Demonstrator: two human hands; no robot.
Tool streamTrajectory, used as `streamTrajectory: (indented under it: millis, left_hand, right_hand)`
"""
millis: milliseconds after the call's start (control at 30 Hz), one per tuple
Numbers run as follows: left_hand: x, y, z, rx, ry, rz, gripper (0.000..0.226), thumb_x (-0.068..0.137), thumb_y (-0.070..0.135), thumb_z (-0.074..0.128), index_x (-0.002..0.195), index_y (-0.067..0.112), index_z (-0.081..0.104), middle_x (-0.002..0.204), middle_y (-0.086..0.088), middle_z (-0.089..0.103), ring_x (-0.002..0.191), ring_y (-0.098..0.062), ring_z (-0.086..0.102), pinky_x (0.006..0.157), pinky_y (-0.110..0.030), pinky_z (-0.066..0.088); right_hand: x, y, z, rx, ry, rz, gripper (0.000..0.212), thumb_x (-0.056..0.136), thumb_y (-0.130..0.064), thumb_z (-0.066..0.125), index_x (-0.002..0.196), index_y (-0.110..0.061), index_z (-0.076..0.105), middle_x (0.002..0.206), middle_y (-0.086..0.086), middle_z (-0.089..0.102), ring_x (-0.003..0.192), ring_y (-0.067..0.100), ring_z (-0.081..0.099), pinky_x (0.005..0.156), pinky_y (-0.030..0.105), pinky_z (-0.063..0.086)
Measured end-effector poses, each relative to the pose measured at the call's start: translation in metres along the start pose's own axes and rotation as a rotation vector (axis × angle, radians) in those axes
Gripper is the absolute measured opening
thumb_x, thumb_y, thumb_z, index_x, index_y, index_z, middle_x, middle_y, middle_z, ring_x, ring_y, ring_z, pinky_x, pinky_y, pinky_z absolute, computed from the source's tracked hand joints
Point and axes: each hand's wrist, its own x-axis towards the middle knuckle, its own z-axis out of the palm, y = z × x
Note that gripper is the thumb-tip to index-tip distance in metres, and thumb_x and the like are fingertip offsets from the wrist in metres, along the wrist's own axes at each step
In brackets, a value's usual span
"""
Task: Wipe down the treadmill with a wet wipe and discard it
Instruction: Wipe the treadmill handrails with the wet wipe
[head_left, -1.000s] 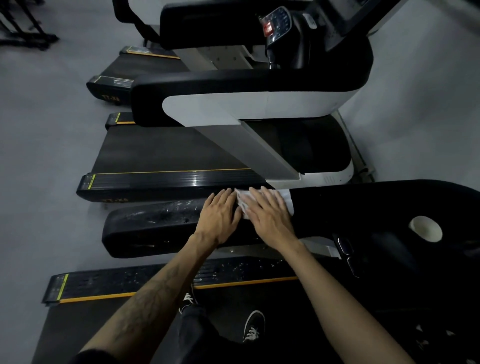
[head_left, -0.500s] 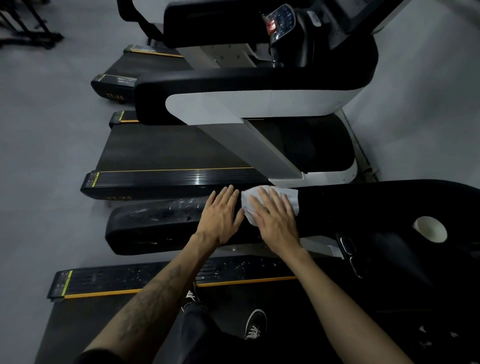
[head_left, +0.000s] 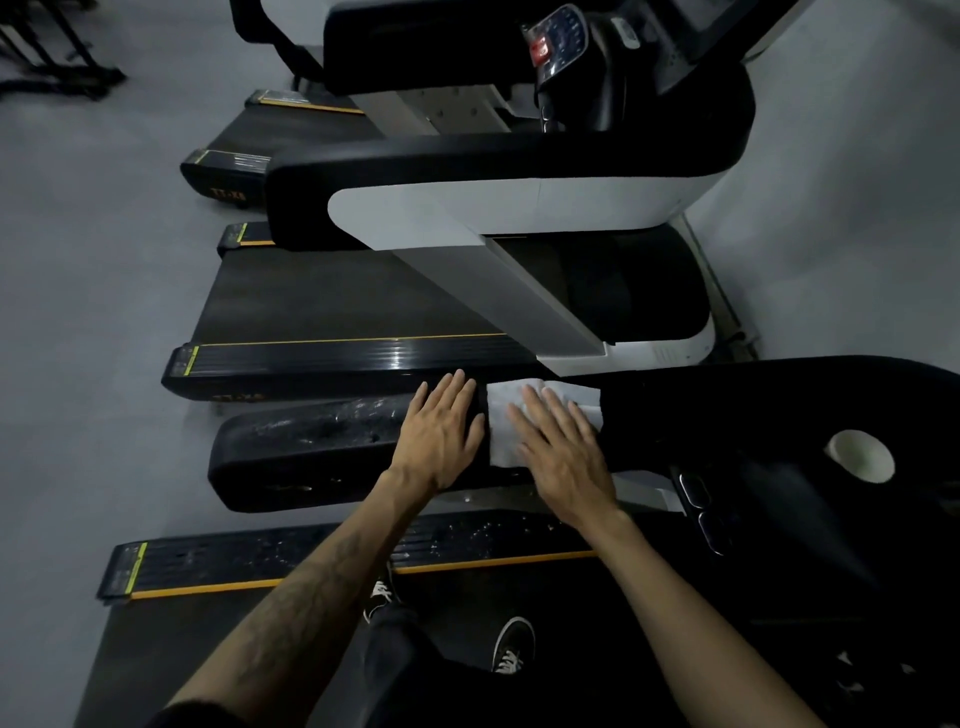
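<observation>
A black treadmill handrail (head_left: 311, 447) runs across the middle of the head view, its left part streaked with wet marks. A white wet wipe (head_left: 501, 421) lies spread flat on top of the rail. My right hand (head_left: 563, 452) presses on the wipe with straight fingers and covers its right half. My left hand (head_left: 441, 434) lies flat on the bare rail just left of the wipe, fingers straight. The rail widens to the right into the black console (head_left: 779, 467), where a white cup (head_left: 860, 457) sits in a holder.
I stand on the treadmill belt; my shoes (head_left: 511, 647) show below. A yellow-edged side rail (head_left: 260, 558) lies beneath the handrail. A second treadmill (head_left: 337, 306) with a white and black arm stands beyond, more behind it. Grey floor (head_left: 93, 312) spreads to the left.
My right hand has slid the wipe a little to the right along the handrail, opening a gap between the two hands. The left hand has stayed on the rail.
</observation>
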Motion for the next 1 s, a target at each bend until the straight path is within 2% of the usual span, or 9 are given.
streamTrajectory:
  millis: [200,267,367,433,533,667,733,900,1000]
  left_hand:
    - [-0.001,0.003,0.001,-0.015,0.032,-0.010,0.087,0.093,0.059,0.000,0.162,0.013,0.026,0.171,-0.006,0.018,0.159,-0.017,0.009,0.129,-0.039,-0.001]
    - [-0.001,0.003,0.001,-0.014,0.022,-0.003,0.088,0.093,0.060,-0.002,0.163,0.013,0.024,0.171,-0.006,0.016,0.159,-0.017,0.007,0.129,-0.038,-0.004]
    - [-0.002,0.002,0.000,-0.006,0.020,0.009,0.087,0.094,0.060,-0.003,0.163,0.013,0.022,0.171,-0.006,0.015,0.159,-0.017,0.006,0.129,-0.038,-0.005]
    - [0.000,0.002,-0.002,-0.019,0.020,0.007,0.080,0.100,0.058,0.006,0.163,0.012,0.024,0.171,-0.007,0.016,0.159,-0.017,0.007,0.129,-0.039,-0.004]
    - [0.002,-0.001,-0.003,-0.036,0.031,0.010,0.063,0.109,0.047,0.031,0.162,0.012,0.027,0.171,-0.007,0.018,0.159,-0.017,0.009,0.130,-0.040,-0.001]
    - [-0.003,-0.007,-0.005,-0.118,0.107,-0.032,0.057,0.107,0.041,0.044,0.156,0.012,0.039,0.168,-0.009,0.028,0.158,-0.021,0.017,0.130,-0.041,0.006]
    - [-0.005,-0.014,-0.006,-0.131,0.137,-0.048,0.054,0.107,0.040,0.046,0.153,0.012,0.044,0.166,-0.010,0.033,0.157,-0.023,0.021,0.130,-0.042,0.010]
    - [-0.011,-0.034,-0.009,-0.108,0.191,-0.075,0.049,0.105,0.037,0.049,0.148,0.012,0.050,0.162,-0.011,0.040,0.154,-0.026,0.028,0.128,-0.045,0.018]
    - [-0.018,-0.043,-0.009,-0.092,0.184,-0.096,0.049,0.106,0.038,0.047,0.147,0.011,0.050,0.162,-0.012,0.039,0.154,-0.026,0.028,0.128,-0.046,0.018]
  right_hand:
    - [0.022,-0.040,0.005,0.096,0.076,0.452,0.057,0.107,-0.041,0.030,0.160,-0.020,0.034,0.169,0.008,0.025,0.157,0.029,0.016,0.126,0.056,0.013]
    - [0.022,-0.050,0.010,0.092,0.042,0.384,0.057,0.107,-0.041,0.030,0.161,-0.024,0.030,0.170,0.008,0.021,0.158,0.031,0.015,0.125,0.058,0.012]
    - [0.005,-0.032,0.008,0.001,-0.004,0.094,0.060,0.107,-0.038,0.032,0.164,-0.025,0.021,0.172,0.007,0.011,0.159,0.029,0.009,0.126,0.056,0.015]
    - [-0.003,-0.012,0.003,0.000,-0.012,0.002,0.059,0.107,-0.036,0.034,0.164,-0.025,0.021,0.172,0.006,0.011,0.159,0.027,0.009,0.126,0.053,0.016]
    - [0.001,-0.009,-0.001,0.053,0.002,0.170,0.057,0.107,-0.038,0.033,0.161,-0.024,0.031,0.171,0.005,0.019,0.158,0.025,0.015,0.125,0.054,0.019]
    - [0.026,-0.051,0.006,0.082,0.019,0.398,0.061,0.104,-0.046,0.034,0.160,-0.022,0.033,0.169,0.008,0.025,0.157,0.032,0.017,0.126,0.058,0.009]
    - [0.029,-0.061,0.009,0.088,0.005,0.357,0.062,0.105,-0.049,0.032,0.161,-0.023,0.031,0.170,0.008,0.021,0.157,0.033,0.015,0.126,0.058,0.007]
    - [0.004,-0.024,0.002,0.031,-0.043,0.006,0.060,0.106,-0.041,0.034,0.163,-0.024,0.026,0.172,0.004,0.011,0.159,0.026,0.008,0.125,0.055,0.017]
    - [0.003,-0.014,-0.002,0.038,-0.019,0.126,0.058,0.106,-0.039,0.033,0.161,-0.023,0.031,0.171,0.004,0.017,0.158,0.025,0.013,0.124,0.056,0.020]
